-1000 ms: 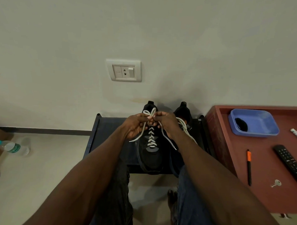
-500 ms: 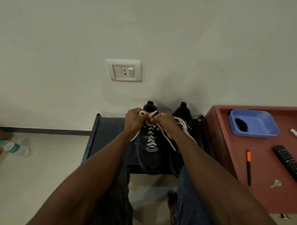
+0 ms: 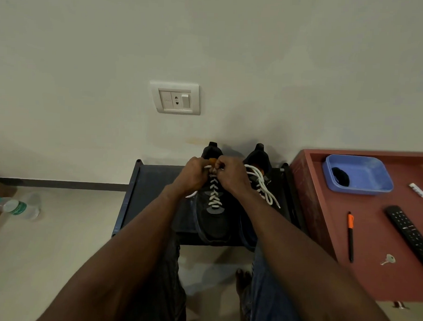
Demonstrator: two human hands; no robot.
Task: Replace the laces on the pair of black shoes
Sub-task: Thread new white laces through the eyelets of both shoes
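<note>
Flanking the left shoe (image 3: pixel 213 209), the right shoe (image 3: pixel 256 167) is half hidden; its white lace (image 3: pixel 213 182) is pinched by left hand (image 3: pixel 193 174) and right hand (image 3: pixel 231 174) fingers.

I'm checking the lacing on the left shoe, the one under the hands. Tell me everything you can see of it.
The left shoe is black, matte, fabric-like, with a grey patch below white laces crisscrossed up its front. It stands on the dark stand, toe toward the person, heel at the wall, close beside the other shoe. The left hand and right hand pinch the lace at its top; one loose end trails left.
</note>
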